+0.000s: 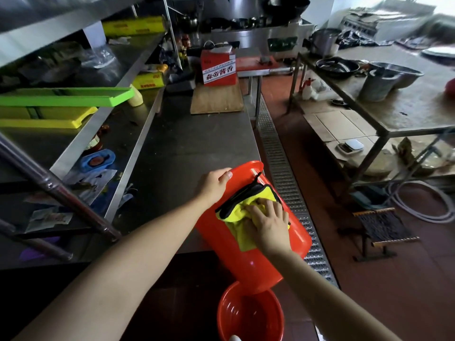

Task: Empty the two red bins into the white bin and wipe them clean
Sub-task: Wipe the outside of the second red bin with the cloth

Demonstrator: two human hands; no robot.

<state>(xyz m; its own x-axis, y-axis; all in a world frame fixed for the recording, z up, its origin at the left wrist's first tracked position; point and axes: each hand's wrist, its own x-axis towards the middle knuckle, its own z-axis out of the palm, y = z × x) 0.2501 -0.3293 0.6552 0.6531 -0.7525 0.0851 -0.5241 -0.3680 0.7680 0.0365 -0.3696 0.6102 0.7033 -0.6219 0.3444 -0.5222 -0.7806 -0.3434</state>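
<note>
A steel table (187,143) runs down a dim kitchen, with steel shelves (81,134) beside it. A metal drain grate (278,153) crosses the red tiled floor (369,279). Daylight glares top right.

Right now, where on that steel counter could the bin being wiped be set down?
The steel counter lies bare between the tilted red bin and the wooden board. The shelf at left is crowded with trays and packets.

Steel counter (187,148), wooden board (216,99) at far end, red carton (218,67) on board, tilted red bin (248,232) at near edge
</note>
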